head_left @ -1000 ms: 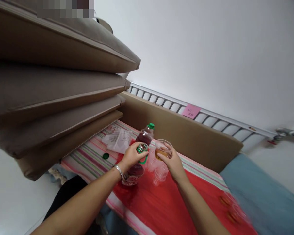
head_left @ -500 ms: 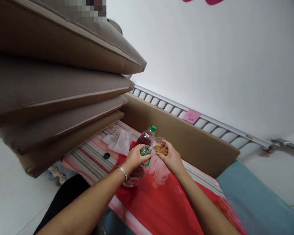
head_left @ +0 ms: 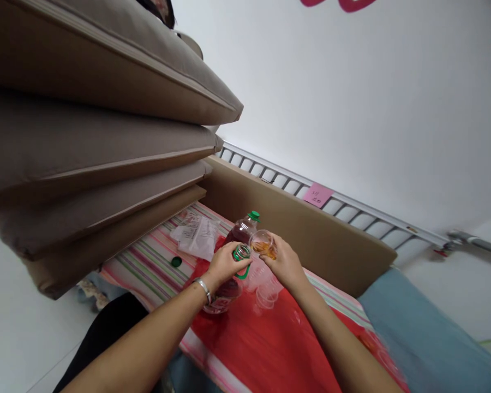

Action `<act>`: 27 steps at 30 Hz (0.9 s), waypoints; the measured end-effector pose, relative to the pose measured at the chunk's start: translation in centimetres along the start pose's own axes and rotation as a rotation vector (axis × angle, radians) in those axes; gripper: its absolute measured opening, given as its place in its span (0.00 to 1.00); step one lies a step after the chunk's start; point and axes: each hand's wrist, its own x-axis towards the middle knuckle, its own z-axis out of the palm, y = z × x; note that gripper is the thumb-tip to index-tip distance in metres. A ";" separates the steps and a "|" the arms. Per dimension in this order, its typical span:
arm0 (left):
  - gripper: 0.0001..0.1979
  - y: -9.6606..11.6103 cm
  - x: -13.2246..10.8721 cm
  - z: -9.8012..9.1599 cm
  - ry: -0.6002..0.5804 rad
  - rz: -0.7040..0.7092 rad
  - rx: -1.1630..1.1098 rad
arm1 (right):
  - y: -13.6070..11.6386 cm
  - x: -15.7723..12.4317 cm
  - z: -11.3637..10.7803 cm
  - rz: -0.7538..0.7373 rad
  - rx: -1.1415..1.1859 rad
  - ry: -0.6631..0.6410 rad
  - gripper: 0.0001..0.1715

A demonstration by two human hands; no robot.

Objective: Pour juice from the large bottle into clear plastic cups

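Observation:
My left hand (head_left: 223, 266), a silver bracelet on its wrist, is closed round the neck of an uncapped bottle (head_left: 225, 289) of dark red drink with a green collar ring. My right hand (head_left: 284, 265) holds a small clear plastic cup (head_left: 263, 244) with amber liquid, tilted so its rim touches the bottle's mouth. A second, capped bottle (head_left: 244, 229) with a green cap stands just behind. Several empty clear cups (head_left: 265, 286) lie on the red cloth (head_left: 270, 344) under my right hand.
A loose green cap (head_left: 176, 262) and a crumpled plastic bag (head_left: 196, 234) lie on the striped cloth (head_left: 147, 256). Stacked brown cushions (head_left: 85, 164) loom at left. A cardboard sheet (head_left: 311, 234) and a white rail (head_left: 352, 202) with a pink note (head_left: 318, 195) run behind. Blue bedding (head_left: 413, 327) lies at right.
My right hand has brought the cup left and tipped it down against the open bottle's mouth. My left hand has kept its grip on the bottle.

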 end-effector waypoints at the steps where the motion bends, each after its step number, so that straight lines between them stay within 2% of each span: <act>1: 0.18 0.0 0.0 0.0 0.001 -0.001 -0.001 | 0.1 0.0 0.0 -0.012 -0.009 -0.003 0.35; 10: 0.19 0.1 -0.1 -0.1 -0.003 0.000 0.001 | 0.4 0.4 -0.1 -0.088 -0.068 0.011 0.34; 27: 0.19 0.2 -0.1 -0.2 -0.017 -0.007 -0.005 | 0.4 1.3 -1.6 -0.169 -0.151 -0.024 0.33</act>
